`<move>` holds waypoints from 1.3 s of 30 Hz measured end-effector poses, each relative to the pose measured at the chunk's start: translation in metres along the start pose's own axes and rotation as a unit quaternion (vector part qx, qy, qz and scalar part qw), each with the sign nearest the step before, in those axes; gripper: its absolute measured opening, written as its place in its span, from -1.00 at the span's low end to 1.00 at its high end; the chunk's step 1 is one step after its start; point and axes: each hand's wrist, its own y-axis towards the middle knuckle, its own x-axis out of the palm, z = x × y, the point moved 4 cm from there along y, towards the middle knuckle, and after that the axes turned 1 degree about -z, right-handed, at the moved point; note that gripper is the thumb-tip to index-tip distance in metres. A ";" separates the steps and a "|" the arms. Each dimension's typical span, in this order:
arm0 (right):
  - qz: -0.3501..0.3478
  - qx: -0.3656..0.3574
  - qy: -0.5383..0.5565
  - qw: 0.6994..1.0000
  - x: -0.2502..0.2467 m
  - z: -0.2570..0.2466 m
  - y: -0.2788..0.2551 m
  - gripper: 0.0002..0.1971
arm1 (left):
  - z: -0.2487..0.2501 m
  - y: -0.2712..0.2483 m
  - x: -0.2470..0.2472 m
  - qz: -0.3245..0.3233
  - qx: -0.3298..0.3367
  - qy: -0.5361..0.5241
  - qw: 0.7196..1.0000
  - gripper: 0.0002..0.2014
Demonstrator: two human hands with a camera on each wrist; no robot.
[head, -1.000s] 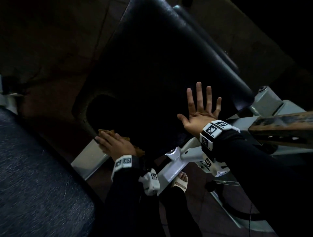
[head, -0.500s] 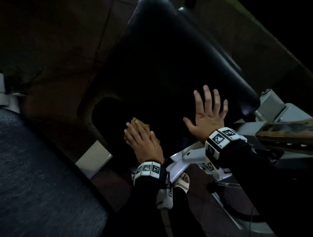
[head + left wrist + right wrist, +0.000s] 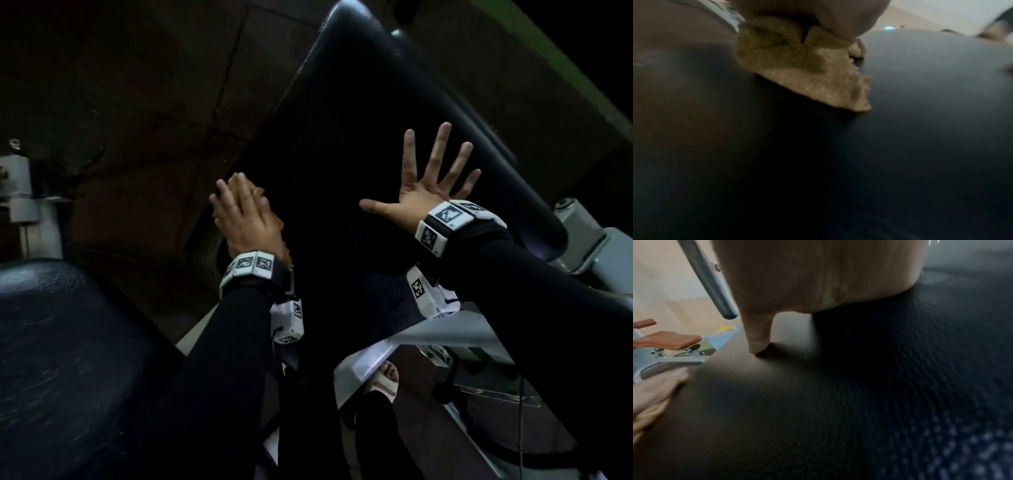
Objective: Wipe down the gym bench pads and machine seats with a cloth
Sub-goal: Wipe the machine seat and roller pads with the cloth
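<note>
Two hands on pad (image 3: 359, 137): left hand (image 3: 245, 222) presses cloth (image 3: 803, 65).

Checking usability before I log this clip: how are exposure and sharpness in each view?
Head view: underexposed, the black pad nearly featureless, though both hands stay readable. Left wrist view: motion blur smears the cloth. Right wrist view: pad grain sharp near the thumb, soft toward the edges.
</note>
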 end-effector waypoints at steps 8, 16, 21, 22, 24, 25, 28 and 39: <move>-0.011 -0.010 0.000 1.000 0.002 -0.002 0.001 0.20 | -0.075 -0.048 0.000 0.090 -0.204 -0.070 0.972 -0.48; -0.016 -0.006 -0.002 1.000 0.000 -0.004 -0.001 0.19 | 0.007 -0.066 0.027 -0.010 -0.123 -0.052 0.991 -0.45; -0.023 -0.007 -0.001 1.000 -0.001 -0.005 -0.003 0.19 | 0.017 -0.006 0.012 0.015 -0.038 -0.007 0.999 -0.45; -0.024 -0.007 -0.001 1.000 -0.001 -0.005 -0.003 0.19 | 0.011 0.003 0.008 0.019 -0.034 -0.009 0.999 -0.45; -0.026 -0.007 -0.001 1.000 -0.002 -0.005 -0.003 0.19 | -0.009 0.014 0.003 0.030 -0.041 -0.019 0.999 -0.47; -0.025 -0.007 -0.001 1.000 -0.002 -0.005 -0.003 0.19 | -0.021 0.014 0.000 0.037 -0.055 -0.023 0.998 -0.47; -0.019 -0.010 0.001 1.000 -0.001 -0.005 -0.003 0.19 | -0.056 -0.006 -0.004 0.070 -0.149 -0.032 0.986 -0.49; -0.018 -0.008 0.003 1.000 -0.002 -0.005 -0.002 0.20 | -0.018 -0.073 0.028 -0.002 -0.122 -0.042 0.992 -0.44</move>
